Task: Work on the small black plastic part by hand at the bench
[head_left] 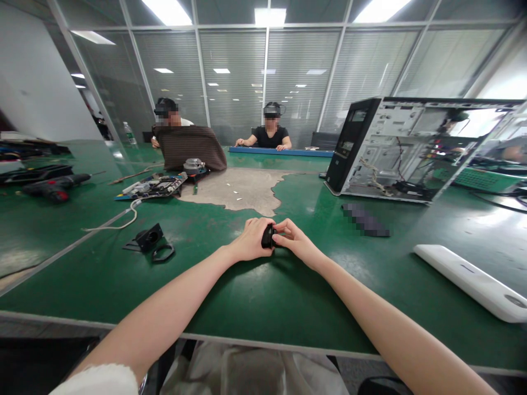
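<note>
Over the middle of the green table [263, 296], my left hand [253, 240] is wrapped round a small black plastic part [267, 236]. The fingertips of my right hand [297, 243] pinch the right side of the same part. Its far side is hidden by my fingers, and its exact kind cannot be made out. To the left of my hands lie a black bracket with a round opening [150, 237] and a black ring-shaped piece [163, 252].
An opened computer case [354, 145] stands at the right, with a white flat device [469, 282] nearer me. Left are a circuit board [154, 186], a pale cable [134, 211] and a power drill [55, 187]. Two people [269, 134] sit across the table.
</note>
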`<state>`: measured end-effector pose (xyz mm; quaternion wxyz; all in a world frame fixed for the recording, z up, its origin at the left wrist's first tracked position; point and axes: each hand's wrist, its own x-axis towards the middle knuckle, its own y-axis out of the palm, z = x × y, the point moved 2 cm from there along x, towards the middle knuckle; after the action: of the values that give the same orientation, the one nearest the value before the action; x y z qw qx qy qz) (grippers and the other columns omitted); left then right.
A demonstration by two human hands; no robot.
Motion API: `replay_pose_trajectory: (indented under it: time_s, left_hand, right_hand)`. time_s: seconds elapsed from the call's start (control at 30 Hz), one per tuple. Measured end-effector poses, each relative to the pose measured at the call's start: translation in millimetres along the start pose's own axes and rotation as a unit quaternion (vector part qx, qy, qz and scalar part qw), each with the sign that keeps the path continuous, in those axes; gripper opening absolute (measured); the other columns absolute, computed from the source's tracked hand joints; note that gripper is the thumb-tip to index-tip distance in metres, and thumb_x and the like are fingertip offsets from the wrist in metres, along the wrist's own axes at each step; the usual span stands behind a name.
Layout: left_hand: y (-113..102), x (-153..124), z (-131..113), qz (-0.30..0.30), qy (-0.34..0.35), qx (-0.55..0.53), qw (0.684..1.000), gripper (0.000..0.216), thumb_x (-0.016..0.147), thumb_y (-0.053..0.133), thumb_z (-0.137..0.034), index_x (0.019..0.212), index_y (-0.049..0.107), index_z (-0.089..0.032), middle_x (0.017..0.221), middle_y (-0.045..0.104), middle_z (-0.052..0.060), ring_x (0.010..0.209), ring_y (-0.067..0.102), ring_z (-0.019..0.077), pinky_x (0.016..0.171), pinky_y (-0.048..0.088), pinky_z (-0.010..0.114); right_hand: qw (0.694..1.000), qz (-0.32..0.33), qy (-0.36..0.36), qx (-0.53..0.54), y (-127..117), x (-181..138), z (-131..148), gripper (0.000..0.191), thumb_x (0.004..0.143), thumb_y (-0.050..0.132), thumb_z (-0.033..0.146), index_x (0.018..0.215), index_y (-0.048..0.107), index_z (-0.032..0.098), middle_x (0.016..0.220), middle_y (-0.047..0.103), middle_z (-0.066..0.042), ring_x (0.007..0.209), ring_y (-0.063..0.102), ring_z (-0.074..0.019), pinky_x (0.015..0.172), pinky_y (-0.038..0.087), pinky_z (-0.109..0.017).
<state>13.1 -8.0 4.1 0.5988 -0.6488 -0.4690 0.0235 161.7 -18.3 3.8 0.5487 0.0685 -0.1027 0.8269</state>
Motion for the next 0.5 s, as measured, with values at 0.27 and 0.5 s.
replay_pose_trajectory:
  time_s: [0.27,0.5]
  left_hand:
    - [0.9,0.1,1.0,0.001,-0.006,0.002,1.0,0.061,0.061,0.065,-0.033,0.112,0.035,-0.021,0.106,0.05,0.007,0.101,0.046,0.0245,0.09,0.029,0.041]
    - [2.5,0.4,2.1,0.013,-0.008,0.015,1.0,0.056,0.06,0.063,-0.026,0.11,0.038,-0.021,0.106,0.052,0.006,0.096,0.048,0.0246,0.087,0.031,0.04]
  right_hand:
    - [1.0,-0.018,0.011,-0.012,-2.4,3.8,-8.0,0.032,0.067,0.066,0.034,0.091,0.049,0.021,0.094,0.057,-0.002,0.088,0.056,-0.0163,0.085,0.042,-0.038]
    - [1.0,0.027,0.009,0.011,-1.5,0.2,-1.1,0.038,0.061,0.071,0.031,0.088,0.046,0.023,0.083,0.06,0.001,0.082,0.058,-0.0157,0.075,0.046,-0.034]
